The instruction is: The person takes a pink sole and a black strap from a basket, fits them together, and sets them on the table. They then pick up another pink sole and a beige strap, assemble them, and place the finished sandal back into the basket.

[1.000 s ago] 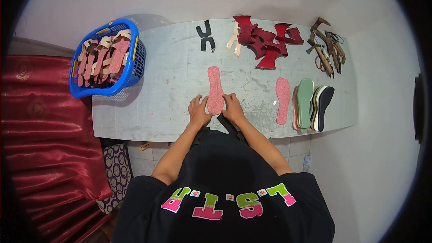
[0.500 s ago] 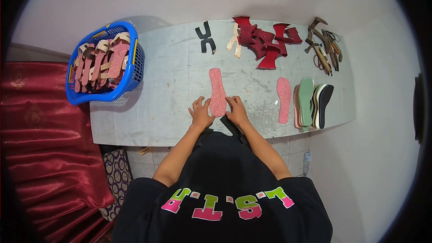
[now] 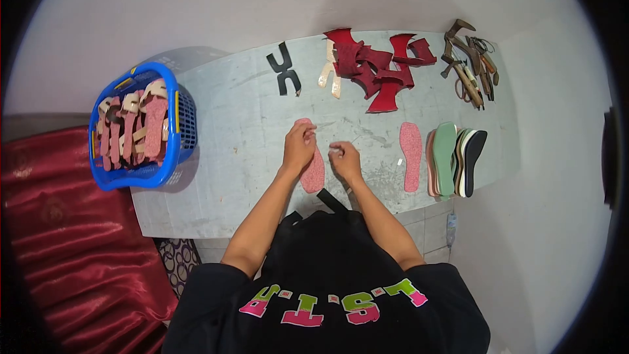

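Observation:
A pink insole [image 3: 314,174] lies lengthwise on the grey table before me. My left hand [image 3: 299,149] rests over its upper left part and hides some of it. The fingers of that hand are bent and drawn together; whatever is between them is too small to tell. Just right of the insole and apart from it is my right hand [image 3: 344,160], its fingers curled in, with their tips slightly blurred. A second pink insole [image 3: 411,157] lies farther right.
A blue basket [image 3: 171,108] of sandals stands at the left. Black straps [image 3: 284,71], cream pieces [image 3: 331,78] and red pieces [image 3: 377,69] lie along the back. Tools [image 3: 468,78] are at the back right. Stacked soles [image 3: 445,157] stand on the right of the grey table [image 3: 216,131].
My left hand has moved up along the insole from its lower left edge. My right hand has come off its right edge and curled. The camera view has shifted slightly.

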`<state>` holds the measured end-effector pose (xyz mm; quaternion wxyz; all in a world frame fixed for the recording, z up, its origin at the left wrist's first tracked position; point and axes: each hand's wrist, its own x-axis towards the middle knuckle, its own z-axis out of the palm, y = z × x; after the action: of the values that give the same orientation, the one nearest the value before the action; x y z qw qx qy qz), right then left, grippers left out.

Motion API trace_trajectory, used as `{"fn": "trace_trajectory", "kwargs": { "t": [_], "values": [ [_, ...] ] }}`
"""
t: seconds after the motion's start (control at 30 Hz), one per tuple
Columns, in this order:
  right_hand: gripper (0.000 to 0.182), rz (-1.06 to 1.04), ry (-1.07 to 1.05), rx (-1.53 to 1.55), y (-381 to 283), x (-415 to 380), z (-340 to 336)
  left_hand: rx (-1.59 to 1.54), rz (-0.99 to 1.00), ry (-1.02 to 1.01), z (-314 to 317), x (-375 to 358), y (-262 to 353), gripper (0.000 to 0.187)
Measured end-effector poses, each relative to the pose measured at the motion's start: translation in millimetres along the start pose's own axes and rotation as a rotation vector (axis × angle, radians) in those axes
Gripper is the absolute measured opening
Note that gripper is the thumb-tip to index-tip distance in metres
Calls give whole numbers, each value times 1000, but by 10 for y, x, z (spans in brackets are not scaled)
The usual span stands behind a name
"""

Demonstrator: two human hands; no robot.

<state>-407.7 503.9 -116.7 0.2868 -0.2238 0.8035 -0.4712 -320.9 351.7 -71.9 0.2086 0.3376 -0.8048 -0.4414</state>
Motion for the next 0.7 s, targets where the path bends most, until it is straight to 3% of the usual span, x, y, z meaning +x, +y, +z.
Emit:
{"fn": "trace_trajectory", "kwargs": {
  "t": [0.13, 0.2, 0.37, 0.53, 0.6, 0.63, 0.7],
  "values": [
    [30, -111, 259, 55, -69, 716, 42, -131, -26, -76, 349, 685, 109, 37],
    [32, -99, 284, 73, -82, 1045, 69, -187, -40, -76, 542, 1042, 2, 45],
    [37, 14, 318, -8, -111, 1499, 114, 1, -159, 4, 866, 1545, -343, 72],
    [25, 113, 472, -39, -70, 1592, 227, 16, -341, -40, 932, 1635, -391, 70],
    [18, 125, 530, -28, -104, 1617, 278, -359, -561, -35, 937, 1649, -375, 65],
    [17, 226, 449, 110, -132, 1631, 265, -435, -582, -28, 939, 1652, -346, 47],
    [16, 314, 366, 240, -150, 1613, 214, -552, -627, -79, 898, 1632, -284, 40]
  ]
}}
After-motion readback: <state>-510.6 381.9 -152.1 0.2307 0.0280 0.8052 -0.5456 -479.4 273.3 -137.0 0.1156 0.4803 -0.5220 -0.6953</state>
